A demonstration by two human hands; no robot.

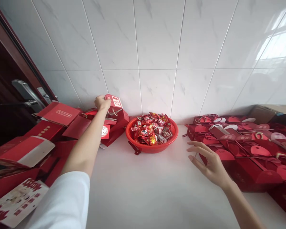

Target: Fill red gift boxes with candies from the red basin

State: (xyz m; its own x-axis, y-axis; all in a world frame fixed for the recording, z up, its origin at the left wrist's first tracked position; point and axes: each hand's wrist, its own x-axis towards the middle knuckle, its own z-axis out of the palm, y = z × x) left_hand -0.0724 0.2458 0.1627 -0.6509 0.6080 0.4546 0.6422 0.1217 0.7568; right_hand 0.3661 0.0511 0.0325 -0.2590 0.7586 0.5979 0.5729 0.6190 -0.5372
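Head view, clock positions taken from the centre of the red basket point(152, 149). The basket stands on the white tabletop point(143, 190) near the tiled wall point(157, 38) and contains wrapped sweets point(151, 130). Left hand point(102, 102): located at 10 o'clock, fingers closed on the edge of a printed red carton point(115, 102). The carton is located above a red bag point(120, 119); contact between the two cannot be confirmed. Right hand point(211, 163): located at 4 o'clock, open, fingers spread and slightly curved, near the packed red boxes point(255, 171). These boxes extend along 3 to 4 o'clock, many with rounded flaps upright or tilted. Loose red packaging point(60, 113) is piled at 9 o'clock, beside the dark door point(4, 73).
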